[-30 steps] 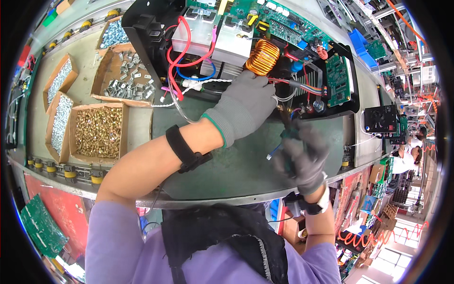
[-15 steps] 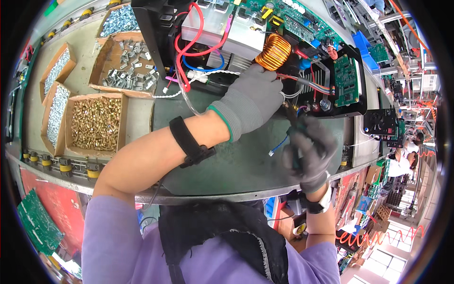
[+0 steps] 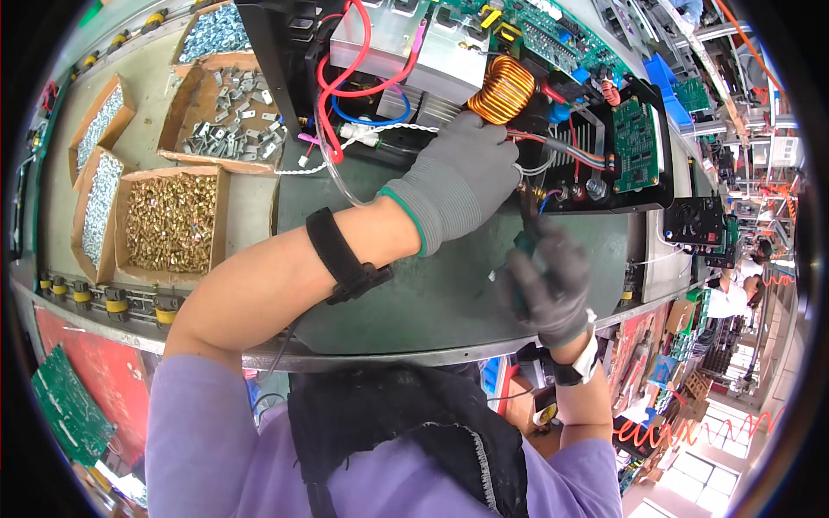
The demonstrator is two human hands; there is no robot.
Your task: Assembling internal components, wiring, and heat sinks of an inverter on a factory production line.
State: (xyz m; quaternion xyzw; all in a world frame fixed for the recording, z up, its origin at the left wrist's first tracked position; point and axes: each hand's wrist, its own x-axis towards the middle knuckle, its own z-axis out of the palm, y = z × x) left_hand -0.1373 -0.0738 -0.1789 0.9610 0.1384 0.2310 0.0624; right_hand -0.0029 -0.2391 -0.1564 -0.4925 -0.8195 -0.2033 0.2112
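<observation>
My left hand [image 3: 466, 177], in a grey glove, reaches into the open black-cased electronic unit [image 3: 596, 208] just below a copper-wound coil [image 3: 503, 90]. Its fingers are curled, with their tips and whatever they grip hidden. In front of the case, my right hand [image 3: 553, 281], also gloved, is closed round pliers [image 3: 528, 226] with dark jaws and green handles. The jaws point at the case's near edge, beside a brass-coloured fitting and thin wires close to my left fingertips. Red wires [image 3: 367, 52], a blue wire [image 3: 380, 119] and a green circuit board [image 3: 635, 147] fill the unit.
On the left stand cardboard trays of brass-coloured fasteners [image 3: 173, 220], metal brackets [image 3: 233, 129] and silvery screws [image 3: 102, 203]. The unit rests on a dark green mat [image 3: 389, 302]. Another black unit [image 3: 695, 223] lies at right; a person [image 3: 734, 289] is farther off.
My right hand has moved slightly left with the pliers, covering most of the small white connector on the mat. The left hand stays almost where it was.
</observation>
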